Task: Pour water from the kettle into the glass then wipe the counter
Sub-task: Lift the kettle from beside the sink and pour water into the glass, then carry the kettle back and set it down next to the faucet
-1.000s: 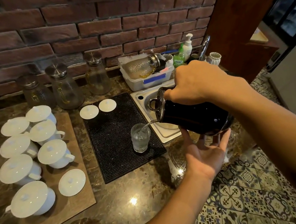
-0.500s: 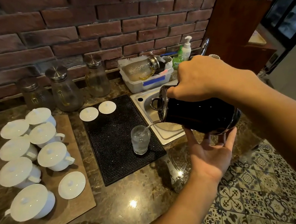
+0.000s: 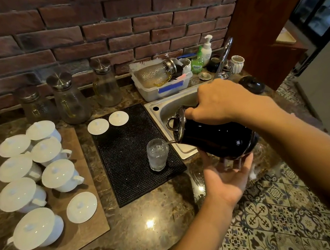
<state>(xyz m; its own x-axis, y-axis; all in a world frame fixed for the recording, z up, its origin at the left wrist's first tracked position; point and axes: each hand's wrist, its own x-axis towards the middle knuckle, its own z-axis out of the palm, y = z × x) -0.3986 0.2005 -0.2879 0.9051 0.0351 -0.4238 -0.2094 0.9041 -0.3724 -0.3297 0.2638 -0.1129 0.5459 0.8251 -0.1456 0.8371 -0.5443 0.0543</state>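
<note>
Head view, kettle: The black kettle (image 3: 217,138) was tipped to the left above the near edge of the sink (image 3: 170,107), its steel lid (image 3: 177,123) facing the glass and a thin stream of water running from its spout.
Head view, glass: The clear glass (image 3: 157,154) stood upright on the right near part of the black mat (image 3: 129,151), partly filled, just left of the kettle's spout.
Head view, right hand: The right hand (image 3: 222,101) was clenched around the top of the kettle, grasping it from above; the handle itself was hidden under the fingers.
Head view, left hand: The left hand (image 3: 226,177) was spread palm up beneath the kettle's base, fingers released rather than curled; whether it touched the base could not be told.
Head view, counter: The dark marbled counter (image 3: 149,223) carried the mat in the middle and a brown board (image 3: 73,234) at the left.
Head view, cups: White lidded cups (image 3: 58,176) sat in two rows on the board, with a loose white lid (image 3: 81,207) near them and two more lids (image 3: 98,126) on the far edge of the mat.
Head view, far side: Three glass carafes (image 3: 70,102) stood against the brick wall (image 3: 102,27), and a white tub (image 3: 164,86) of dishes sat behind the sink, with a soap bottle (image 3: 206,49) to its right.
</note>
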